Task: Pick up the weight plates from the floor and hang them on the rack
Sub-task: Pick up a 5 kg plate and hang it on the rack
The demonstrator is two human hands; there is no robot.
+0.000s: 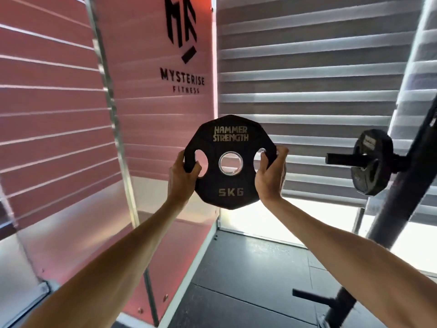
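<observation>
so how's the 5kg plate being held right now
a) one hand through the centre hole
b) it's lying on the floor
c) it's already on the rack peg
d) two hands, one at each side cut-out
d: the left hand and the right hand each curl into a side cut-out of the 5kg plate, which is up in the air, apart from the rack peg.

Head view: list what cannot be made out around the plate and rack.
- Rack upright: top and foot cut off by the frame edges.
- Hung plate: lettering too small, seen at an angle.
- Left hand and right hand: most fingers hidden behind the held 5KG plate.
</observation>
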